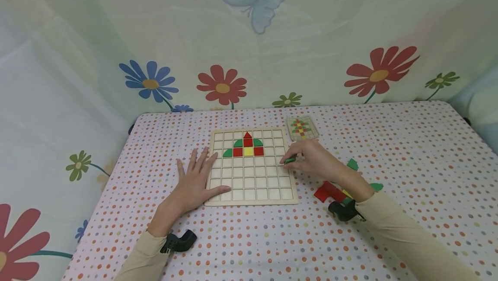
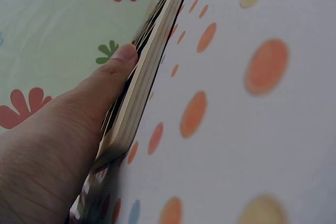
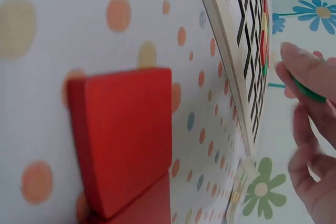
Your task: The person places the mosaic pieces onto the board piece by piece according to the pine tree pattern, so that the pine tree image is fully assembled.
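Note:
A wooden grid board (image 1: 249, 184) lies flat on the dotted tablecloth. Near its top sit a red triangle (image 1: 247, 135), red squares (image 1: 237, 151), a yellow square (image 1: 248, 151) and green quarter-round pieces (image 1: 228, 153). My left hand (image 1: 194, 182) rests with fingers spread over the board's left edge; its thumb (image 2: 118, 69) lies on the board in the left wrist view. Over the board's right edge, my right hand (image 1: 311, 160) pinches a green piece (image 1: 289, 160) between thumb and fingers. That piece's full shape is partly hidden by the fingers.
A small pattern card (image 1: 311, 133) lies beyond the board's upper right corner. Loose red (image 1: 330, 190), green (image 1: 352, 164) and yellow pieces lie under and around the right forearm. A flower-printed curtain (image 1: 319, 56) hangs behind the table.

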Motion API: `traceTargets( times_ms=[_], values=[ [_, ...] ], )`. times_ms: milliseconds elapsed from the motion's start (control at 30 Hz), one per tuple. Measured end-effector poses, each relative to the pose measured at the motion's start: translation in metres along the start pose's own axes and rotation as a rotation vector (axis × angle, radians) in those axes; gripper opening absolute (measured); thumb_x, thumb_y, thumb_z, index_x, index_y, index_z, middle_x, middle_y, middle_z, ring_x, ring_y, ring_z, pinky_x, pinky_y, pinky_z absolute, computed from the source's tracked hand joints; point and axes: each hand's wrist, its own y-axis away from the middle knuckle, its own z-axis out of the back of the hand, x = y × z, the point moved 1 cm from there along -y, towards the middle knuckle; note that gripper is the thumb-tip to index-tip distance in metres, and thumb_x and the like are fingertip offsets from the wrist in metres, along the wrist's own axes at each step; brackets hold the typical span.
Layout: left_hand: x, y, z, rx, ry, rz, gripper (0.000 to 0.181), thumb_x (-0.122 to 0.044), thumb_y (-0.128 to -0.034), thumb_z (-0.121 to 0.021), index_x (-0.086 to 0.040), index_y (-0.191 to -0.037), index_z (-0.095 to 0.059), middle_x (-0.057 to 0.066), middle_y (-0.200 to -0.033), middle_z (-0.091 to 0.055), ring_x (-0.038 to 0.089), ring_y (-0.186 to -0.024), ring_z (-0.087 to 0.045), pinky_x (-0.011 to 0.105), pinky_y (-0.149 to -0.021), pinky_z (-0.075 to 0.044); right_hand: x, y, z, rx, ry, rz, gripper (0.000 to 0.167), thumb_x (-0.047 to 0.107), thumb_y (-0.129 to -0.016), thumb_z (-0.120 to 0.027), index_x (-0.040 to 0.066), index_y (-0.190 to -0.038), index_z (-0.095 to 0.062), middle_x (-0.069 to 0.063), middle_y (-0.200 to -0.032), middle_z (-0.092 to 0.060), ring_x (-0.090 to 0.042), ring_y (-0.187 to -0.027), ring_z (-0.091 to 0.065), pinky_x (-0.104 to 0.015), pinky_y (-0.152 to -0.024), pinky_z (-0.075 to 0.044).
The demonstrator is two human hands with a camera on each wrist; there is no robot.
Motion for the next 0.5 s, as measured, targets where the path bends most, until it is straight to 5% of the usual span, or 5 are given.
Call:
traceTargets(
  times_ms=[500],
  values=[
    [0.0001, 0.0003, 0.0002, 0.000, -0.013, -0.003, 0.105, -0.069, -0.0895, -0.068, -0.014, -0.168, -0.024, 0.015, -0.176, -0.005, 0.044, -0.160, 0.007, 0.081, -0.113, 0.010, 0.0052, -0.0003, -0.0059, -0.026, -0.013, -0.002, 0.018, -0.004, -0.077, -0.090, 0.010, -0.076, -0.078, 0.003, -0.081, -0.076, -0.009, -0.069, -0.057, -0.023, -0.061, -0.048]
  ],
)
